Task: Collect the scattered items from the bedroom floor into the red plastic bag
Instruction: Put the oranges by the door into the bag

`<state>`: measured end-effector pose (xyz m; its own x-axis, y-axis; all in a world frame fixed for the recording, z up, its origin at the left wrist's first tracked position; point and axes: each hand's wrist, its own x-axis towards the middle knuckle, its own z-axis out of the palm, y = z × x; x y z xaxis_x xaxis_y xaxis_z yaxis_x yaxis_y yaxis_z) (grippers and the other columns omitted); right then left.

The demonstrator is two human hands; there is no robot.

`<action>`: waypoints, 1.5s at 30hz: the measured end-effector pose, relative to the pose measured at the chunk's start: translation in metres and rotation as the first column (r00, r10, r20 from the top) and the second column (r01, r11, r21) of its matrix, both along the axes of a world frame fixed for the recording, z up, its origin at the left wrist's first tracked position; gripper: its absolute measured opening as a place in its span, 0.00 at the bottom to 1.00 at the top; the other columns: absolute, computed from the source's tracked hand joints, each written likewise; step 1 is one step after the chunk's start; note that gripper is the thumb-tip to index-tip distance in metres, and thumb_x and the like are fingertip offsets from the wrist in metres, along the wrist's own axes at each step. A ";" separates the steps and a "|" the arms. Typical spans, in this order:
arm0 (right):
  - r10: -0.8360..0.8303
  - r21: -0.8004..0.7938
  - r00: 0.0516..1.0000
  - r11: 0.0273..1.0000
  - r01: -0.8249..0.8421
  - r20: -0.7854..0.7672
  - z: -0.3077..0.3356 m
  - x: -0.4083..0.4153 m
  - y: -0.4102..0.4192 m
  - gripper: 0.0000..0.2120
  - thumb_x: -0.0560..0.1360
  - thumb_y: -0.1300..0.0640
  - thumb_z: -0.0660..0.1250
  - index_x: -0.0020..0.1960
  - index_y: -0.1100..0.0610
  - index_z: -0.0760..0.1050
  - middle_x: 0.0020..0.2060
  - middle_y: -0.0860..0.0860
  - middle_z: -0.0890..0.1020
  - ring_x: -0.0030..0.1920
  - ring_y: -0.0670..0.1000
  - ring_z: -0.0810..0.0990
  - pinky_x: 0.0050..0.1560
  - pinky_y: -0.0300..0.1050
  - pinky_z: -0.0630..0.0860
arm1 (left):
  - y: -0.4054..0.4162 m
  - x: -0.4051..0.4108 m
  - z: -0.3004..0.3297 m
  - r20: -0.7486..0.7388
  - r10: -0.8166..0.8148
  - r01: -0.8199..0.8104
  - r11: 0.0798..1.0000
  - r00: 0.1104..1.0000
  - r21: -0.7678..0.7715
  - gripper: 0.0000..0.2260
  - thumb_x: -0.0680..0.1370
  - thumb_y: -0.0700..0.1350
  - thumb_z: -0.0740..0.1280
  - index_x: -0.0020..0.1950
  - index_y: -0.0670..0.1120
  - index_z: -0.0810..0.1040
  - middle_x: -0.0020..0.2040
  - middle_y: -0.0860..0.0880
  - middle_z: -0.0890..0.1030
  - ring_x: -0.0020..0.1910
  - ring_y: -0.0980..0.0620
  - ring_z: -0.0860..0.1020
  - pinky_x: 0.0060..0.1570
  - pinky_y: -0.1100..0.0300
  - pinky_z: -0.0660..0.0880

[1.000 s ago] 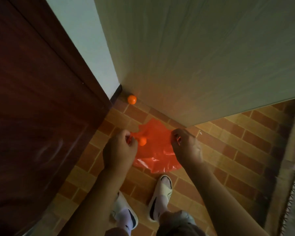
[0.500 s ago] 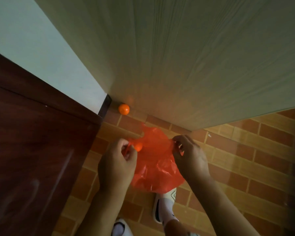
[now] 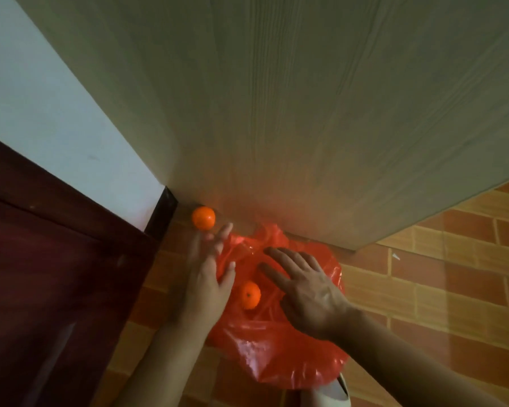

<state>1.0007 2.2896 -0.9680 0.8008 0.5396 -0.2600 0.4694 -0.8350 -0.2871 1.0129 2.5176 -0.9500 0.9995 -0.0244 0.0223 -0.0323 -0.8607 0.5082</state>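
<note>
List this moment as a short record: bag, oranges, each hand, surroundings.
bag: red plastic bag, crumpled and spread open below the hands
orange on bag: small orange lying on the plastic between the hands
orange on floor: second orange in the corner against the pale wooden panel
left hand: fingers straight, reaching toward the corner orange, holding nothing
right hand: fingers spread over the bag, holding nothing
floor: brick-pattern tiles
</note>
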 end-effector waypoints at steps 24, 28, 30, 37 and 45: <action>-0.213 -0.260 0.962 0.952 0.164 -0.172 -0.143 -0.018 -0.043 0.49 0.74 0.24 0.55 0.84 0.45 0.39 0.83 0.52 0.38 0.83 0.58 0.41 0.80 0.66 0.45 | 0.014 0.061 -0.135 -0.623 0.224 -0.165 0.975 0.749 0.151 0.29 0.80 0.59 0.67 0.75 0.45 0.71 0.72 0.39 0.74 0.71 0.38 0.73 0.69 0.48 0.71; -0.229 -0.288 0.939 0.945 0.152 -0.257 -0.153 -0.033 -0.055 0.50 0.74 0.22 0.54 0.83 0.44 0.35 0.82 0.52 0.36 0.82 0.57 0.38 0.80 0.66 0.43 | 0.012 0.056 -0.149 -0.566 0.309 -0.234 0.951 0.764 0.203 0.22 0.83 0.55 0.63 0.68 0.40 0.77 0.67 0.37 0.78 0.67 0.36 0.76 0.64 0.47 0.73; -0.222 -0.305 0.937 0.943 0.136 -0.268 -0.159 -0.038 -0.058 0.51 0.74 0.23 0.56 0.83 0.46 0.35 0.83 0.52 0.38 0.83 0.58 0.39 0.81 0.65 0.44 | 0.013 0.047 -0.157 -0.589 0.304 -0.203 0.951 0.749 0.233 0.19 0.84 0.54 0.62 0.65 0.40 0.79 0.64 0.38 0.80 0.64 0.37 0.77 0.61 0.49 0.74; -0.202 -0.235 0.950 0.961 0.145 -0.239 -0.161 -0.044 -0.061 0.45 0.74 0.25 0.53 0.83 0.43 0.42 0.83 0.51 0.44 0.83 0.58 0.44 0.80 0.66 0.45 | -0.003 0.052 -0.136 -0.580 0.168 -0.082 0.982 0.797 0.172 0.20 0.78 0.52 0.71 0.67 0.45 0.78 0.66 0.42 0.79 0.65 0.40 0.77 0.63 0.50 0.75; -0.211 -0.020 0.971 0.976 0.215 0.113 -0.130 -0.046 -0.045 0.32 0.78 0.32 0.57 0.75 0.50 0.70 0.76 0.53 0.68 0.75 0.58 0.65 0.74 0.63 0.64 | -0.023 0.056 -0.093 -0.334 -0.172 0.313 0.846 0.927 0.432 0.35 0.74 0.64 0.70 0.79 0.56 0.65 0.79 0.49 0.63 0.76 0.43 0.62 0.72 0.44 0.66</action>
